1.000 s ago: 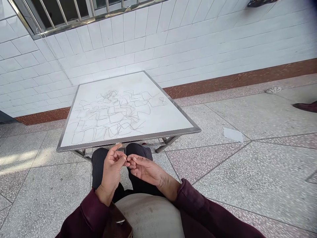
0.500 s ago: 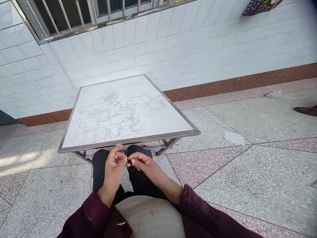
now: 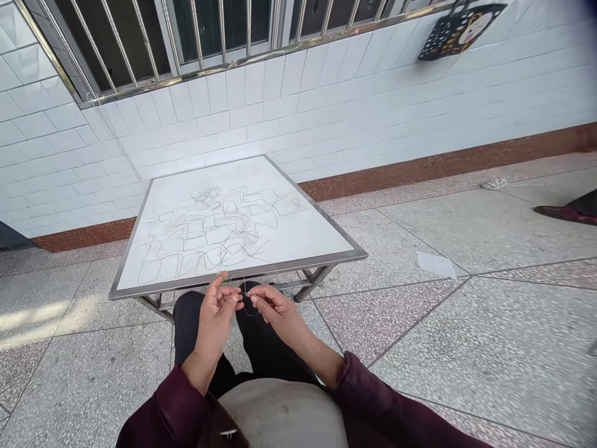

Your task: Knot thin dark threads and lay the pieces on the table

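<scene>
Plainly largest, the white-topped table [image 3: 298, 239] bears what looks like a sprawl of thin dark strands [image 3: 212, 225], mostly on its left; just off its near edge, the left hand [image 3: 213, 326] and right hand [image 3: 290, 320] seem to pinch, thumb to fingertips, a fine looped strand [image 3: 252, 315] between them. That strand should be nearly weightless and springy, easily kinked or lost from the fingers, so a light grip close to either end probably suits it best.

Pale strand [image 3: 252, 315] — white tabletop [image 3: 310, 233] — maroon sleeves [image 3: 180, 395], speckled floor [image 3: 433, 336].
</scene>
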The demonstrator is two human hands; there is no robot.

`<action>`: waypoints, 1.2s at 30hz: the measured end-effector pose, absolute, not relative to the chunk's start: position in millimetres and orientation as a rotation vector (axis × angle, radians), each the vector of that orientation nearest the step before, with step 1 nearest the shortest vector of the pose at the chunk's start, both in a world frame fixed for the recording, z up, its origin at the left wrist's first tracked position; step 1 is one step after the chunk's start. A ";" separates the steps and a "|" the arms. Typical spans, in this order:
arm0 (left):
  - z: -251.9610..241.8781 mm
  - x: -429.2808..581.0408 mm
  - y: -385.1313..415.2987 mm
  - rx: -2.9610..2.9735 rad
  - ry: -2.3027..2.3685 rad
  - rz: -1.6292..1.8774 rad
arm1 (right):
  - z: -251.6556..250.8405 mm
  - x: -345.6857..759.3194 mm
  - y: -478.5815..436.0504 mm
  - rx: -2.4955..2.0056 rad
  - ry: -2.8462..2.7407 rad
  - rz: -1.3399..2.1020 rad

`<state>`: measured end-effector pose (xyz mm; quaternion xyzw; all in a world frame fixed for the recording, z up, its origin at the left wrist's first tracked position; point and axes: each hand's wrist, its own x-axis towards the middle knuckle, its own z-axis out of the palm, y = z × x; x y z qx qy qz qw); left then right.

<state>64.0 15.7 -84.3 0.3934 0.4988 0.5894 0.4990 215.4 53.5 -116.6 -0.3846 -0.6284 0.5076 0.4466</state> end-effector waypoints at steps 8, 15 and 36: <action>-109.0 23.3 10.1 0.946 1.528 1.384 | -121.3 268.1 126.2 -1.218 -1.523 0.915; -153.7 -18.7 -1.6 0.801 1.674 1.330 | -102.9 337.9 193.3 -1.354 -1.483 0.742; -56.3 55.0 29.7 0.637 1.147 1.386 | -59.4 234.3 87.2 -0.881 -1.915 1.241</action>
